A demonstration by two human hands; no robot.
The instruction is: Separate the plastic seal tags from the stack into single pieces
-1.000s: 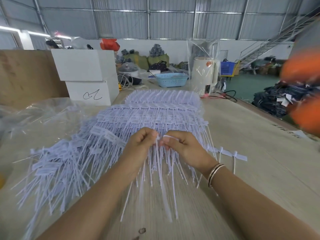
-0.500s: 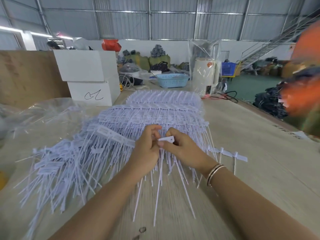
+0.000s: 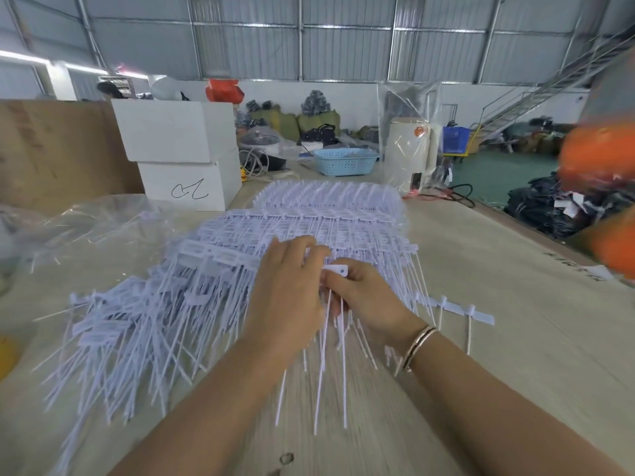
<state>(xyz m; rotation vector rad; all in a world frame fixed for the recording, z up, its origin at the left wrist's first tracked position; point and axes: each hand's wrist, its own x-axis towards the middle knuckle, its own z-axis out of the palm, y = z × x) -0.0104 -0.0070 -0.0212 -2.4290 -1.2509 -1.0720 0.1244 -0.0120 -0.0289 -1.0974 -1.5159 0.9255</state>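
A white plastic seal tag (image 3: 336, 270) is pinched by the right hand (image 3: 364, 297) while the joined white stack (image 3: 309, 228) on the table is steadied by the left hand (image 3: 288, 286), fingers loosely spread; a clean snap-off is judged next.

1. The lower white box (image 3: 187, 185) bears a black hand-drawn scrawl on its front face, two looping strokes that spell no clear letter.
2. The table (image 3: 515, 304) has dark print near its right edge, too blurred to read.
3. The flat heads of the plastic seal tags (image 3: 330, 228) carry faint print, too small to read.
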